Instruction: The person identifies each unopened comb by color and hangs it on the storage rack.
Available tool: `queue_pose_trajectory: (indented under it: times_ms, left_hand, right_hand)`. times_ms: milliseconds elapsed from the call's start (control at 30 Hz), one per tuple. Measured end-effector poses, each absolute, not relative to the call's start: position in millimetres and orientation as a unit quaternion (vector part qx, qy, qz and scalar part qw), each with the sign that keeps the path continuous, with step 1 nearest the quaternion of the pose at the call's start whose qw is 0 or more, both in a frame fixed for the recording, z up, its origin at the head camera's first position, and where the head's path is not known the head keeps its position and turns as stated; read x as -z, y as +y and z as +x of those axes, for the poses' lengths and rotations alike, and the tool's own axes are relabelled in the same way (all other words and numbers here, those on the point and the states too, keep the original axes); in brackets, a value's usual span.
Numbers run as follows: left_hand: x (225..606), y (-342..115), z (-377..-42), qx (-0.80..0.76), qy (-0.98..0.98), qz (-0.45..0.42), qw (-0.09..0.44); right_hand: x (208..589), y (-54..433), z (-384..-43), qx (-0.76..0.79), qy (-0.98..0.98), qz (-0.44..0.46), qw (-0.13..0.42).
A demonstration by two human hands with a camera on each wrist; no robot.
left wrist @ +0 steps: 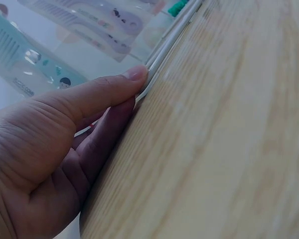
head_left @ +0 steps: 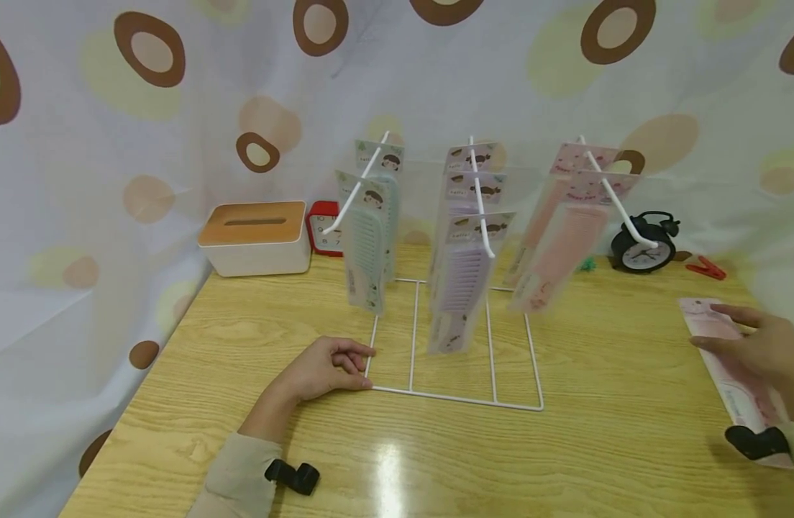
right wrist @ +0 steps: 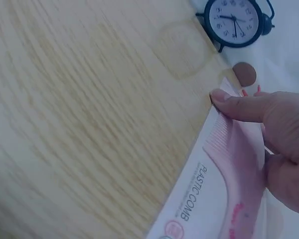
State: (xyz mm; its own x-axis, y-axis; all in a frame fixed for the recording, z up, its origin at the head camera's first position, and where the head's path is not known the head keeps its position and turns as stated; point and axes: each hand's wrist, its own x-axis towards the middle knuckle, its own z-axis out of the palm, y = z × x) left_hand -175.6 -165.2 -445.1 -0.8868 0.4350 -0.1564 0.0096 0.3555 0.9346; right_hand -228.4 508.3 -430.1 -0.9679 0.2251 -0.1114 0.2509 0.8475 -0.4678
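A white wire display rack [head_left: 455,396] stands on the table, its three hooks hung with packaged combs. Pale green combs [head_left: 367,248] hang on the left, purple combs [head_left: 464,280] in the middle and pink combs [head_left: 568,248] on the right. My left hand [head_left: 329,367] pinches the front left corner of the rack's base; in the left wrist view the thumb [left wrist: 136,73] lies on the wire. Far to the right, my right hand [head_left: 769,349] holds another packaged pink comb [right wrist: 229,174] by its edges near the top. Its wrapper reads "PLASTIC COMB".
At the back left stand a tissue box [head_left: 254,241] with a wooden lid and a red clock [head_left: 326,229]. A black alarm clock [head_left: 643,248], a red clip [head_left: 705,268] and a small green object [head_left: 587,265] lie at the back right. A patterned curtain hangs behind the table.
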Motion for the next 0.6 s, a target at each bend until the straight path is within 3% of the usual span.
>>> queue_pose_trajectory:
  times_ms: [300, 600]
  left_hand:
    - [445, -165, -175, -0.554, 0.799, 0.136, 0.192]
    - [444, -165, -175, -0.556, 0.796, 0.137, 0.197]
  right_hand:
    - [407, 478, -220, 0.320, 0.946, 0.053, -0.010]
    - [359, 419, -194, 0.345, 0.938, -0.015, -0.034]
